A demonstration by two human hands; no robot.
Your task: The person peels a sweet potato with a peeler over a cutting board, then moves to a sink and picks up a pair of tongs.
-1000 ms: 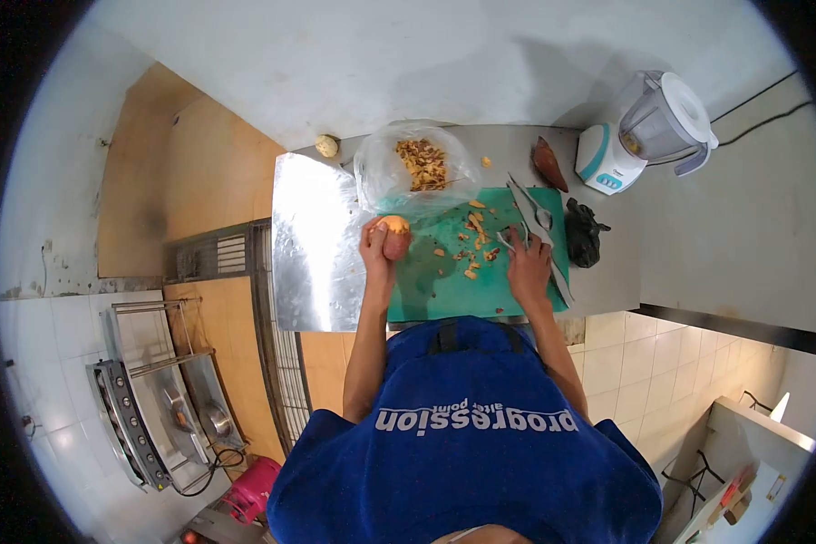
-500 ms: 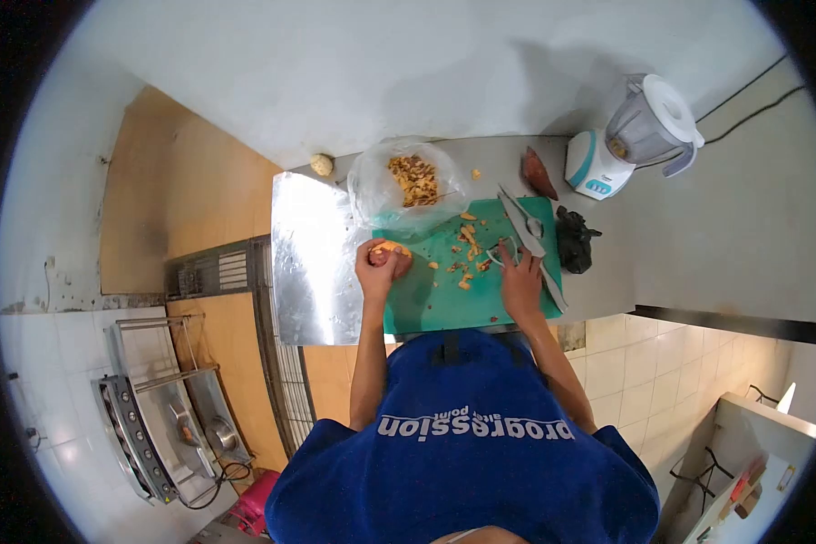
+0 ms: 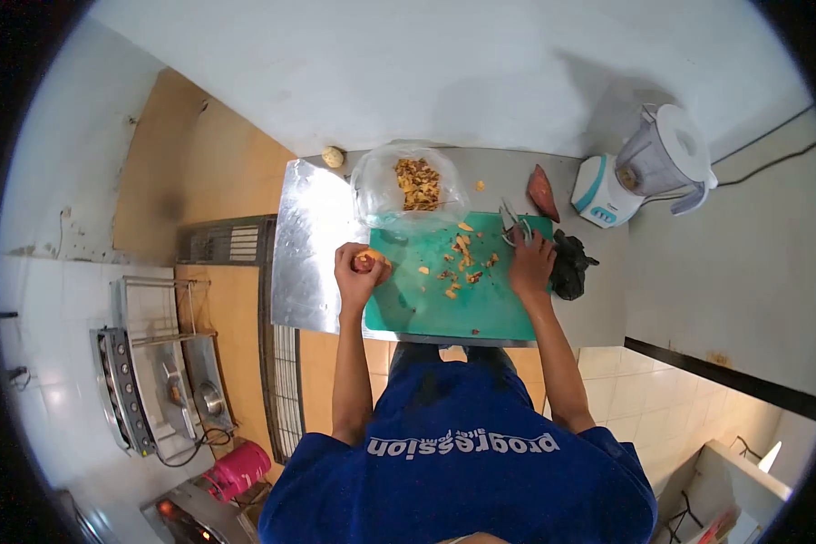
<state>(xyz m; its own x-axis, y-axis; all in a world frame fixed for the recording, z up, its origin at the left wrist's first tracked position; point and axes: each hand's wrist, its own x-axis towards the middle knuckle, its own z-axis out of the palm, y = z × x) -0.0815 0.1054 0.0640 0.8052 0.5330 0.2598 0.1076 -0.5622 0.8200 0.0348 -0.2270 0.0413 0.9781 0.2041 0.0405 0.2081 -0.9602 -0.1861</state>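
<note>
My left hand [image 3: 355, 274] is closed around a partly peeled sweet potato [image 3: 372, 261], orange flesh showing on top, at the left edge of the green cutting board [image 3: 408, 313]. At the board's right side, my right hand [image 3: 532, 261] lies over metal utensils [image 3: 511, 218], with its fingers bent down among them. A blade and a looped, pale handle show beyond the fingertips; what the fingers grip is hidden. Orange and brown peelings [image 3: 463, 249] lie scattered across the board between both hands.
Behind the board stands a clear plastic bag [image 3: 372, 186] containing peelings [image 3: 417, 184]. An unpeeled sweet potato [image 3: 541, 192], a black plastic bag [image 3: 571, 265] and a blender [image 3: 639, 168] are on the right. A pale round item [image 3: 333, 157] sits at the back left.
My right hand has moved up and right, from near the peelings onto the utensils. My left hand, still holding the sweet potato, has shifted slightly left. The camera view has tilted.
</note>
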